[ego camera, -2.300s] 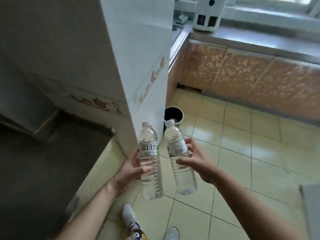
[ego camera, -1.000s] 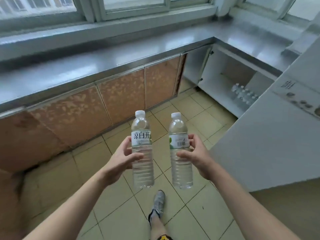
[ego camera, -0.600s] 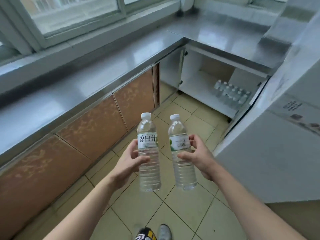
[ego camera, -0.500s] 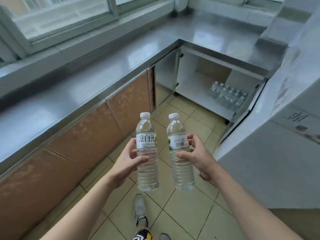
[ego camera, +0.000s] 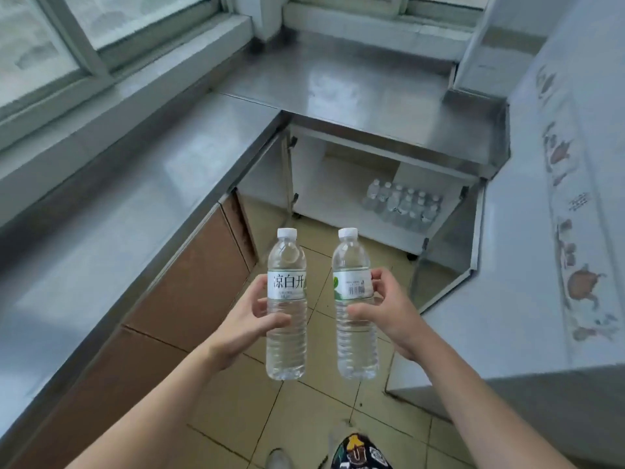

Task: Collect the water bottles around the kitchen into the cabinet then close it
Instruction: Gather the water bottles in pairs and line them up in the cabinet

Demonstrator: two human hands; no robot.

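My left hand grips a clear water bottle with a white cap and Chinese characters on its label, held upright. My right hand grips a second upright water bottle with a barcode label. Ahead, under the steel corner counter, the open cabinet shows a white interior. Several water bottles stand grouped on its floor at the right. Its doors hang open, one at the left and one at the right.
A steel countertop runs along the left under the windows, with brown cabinet doors below. A white tiled wall stands close on the right. The floor is yellow tile; my shoes show at the bottom.
I have walked nearer the open cabinet; it now sits larger and straight ahead. Both hands keep holding their bottles upright in front of me.
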